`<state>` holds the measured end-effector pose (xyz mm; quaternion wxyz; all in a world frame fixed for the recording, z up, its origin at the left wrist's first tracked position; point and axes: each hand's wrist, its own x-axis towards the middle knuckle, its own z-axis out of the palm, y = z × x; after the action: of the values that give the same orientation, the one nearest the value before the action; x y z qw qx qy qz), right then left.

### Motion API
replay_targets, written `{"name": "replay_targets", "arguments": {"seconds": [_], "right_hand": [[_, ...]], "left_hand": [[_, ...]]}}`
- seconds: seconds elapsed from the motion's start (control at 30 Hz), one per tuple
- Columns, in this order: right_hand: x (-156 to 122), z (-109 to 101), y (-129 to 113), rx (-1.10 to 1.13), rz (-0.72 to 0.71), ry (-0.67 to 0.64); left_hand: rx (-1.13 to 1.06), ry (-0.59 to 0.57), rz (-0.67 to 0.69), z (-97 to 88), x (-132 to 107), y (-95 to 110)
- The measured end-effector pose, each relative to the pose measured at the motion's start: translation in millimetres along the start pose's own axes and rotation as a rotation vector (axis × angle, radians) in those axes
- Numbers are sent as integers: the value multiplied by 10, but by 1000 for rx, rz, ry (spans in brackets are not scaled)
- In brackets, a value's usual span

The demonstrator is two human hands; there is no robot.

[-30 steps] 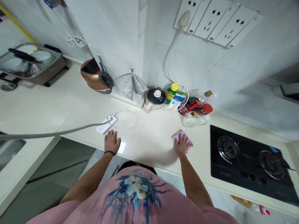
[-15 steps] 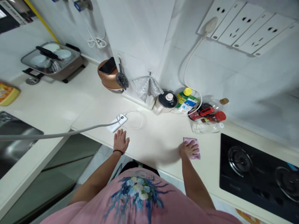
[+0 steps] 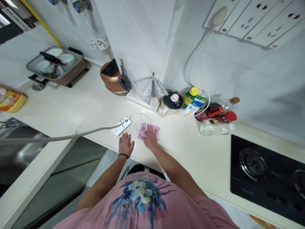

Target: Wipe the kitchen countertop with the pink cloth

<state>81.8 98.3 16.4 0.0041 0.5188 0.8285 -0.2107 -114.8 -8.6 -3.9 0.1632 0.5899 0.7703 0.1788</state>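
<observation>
My right hand [image 3: 150,137] is pressed down on a pink cleaning cloth [image 3: 156,129] on the white countertop [image 3: 183,146], holding it under the palm and fingers. The cloth's edges show around the fingers, and a thin white cable loop passes at its upper left. My left hand [image 3: 125,144], with a dark bead bracelet on the wrist, lies flat at the counter's front edge, fingers stretched out and holding nothing. Just beyond its fingertips is a white power bank [image 3: 122,126] with a cable plugged in. A thick grey cord [image 3: 71,137] crosses over from the left.
Along the wall stand a small lidded pot [image 3: 172,102], seasoning packets [image 3: 193,105] and several bottles [image 3: 216,129]. A black gas stove [image 3: 267,178] is at right. At left are a sink [image 3: 26,149], an electric pan with dishes [image 3: 57,65] and a copper-coloured pot [image 3: 111,84].
My right hand has slid the pink cloth left across the counter, from beside the stove to near the power bank. My left hand stays in place. The view has shifted slightly.
</observation>
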Motion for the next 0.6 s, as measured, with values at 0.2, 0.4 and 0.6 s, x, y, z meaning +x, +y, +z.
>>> {"name": "replay_targets", "arguments": {"seconds": [0.2,0.4,0.6], "right_hand": [[-557,61,187,1,-143,20],[-1499,-216,1494,-98,445,177],[-2635,-212,2159,-126,1018,464]], "left_hand": [[2,33,27,9,12,-21],[-30,39,47,33,27,-43],[-14,53,63,50,29,-56]]}}
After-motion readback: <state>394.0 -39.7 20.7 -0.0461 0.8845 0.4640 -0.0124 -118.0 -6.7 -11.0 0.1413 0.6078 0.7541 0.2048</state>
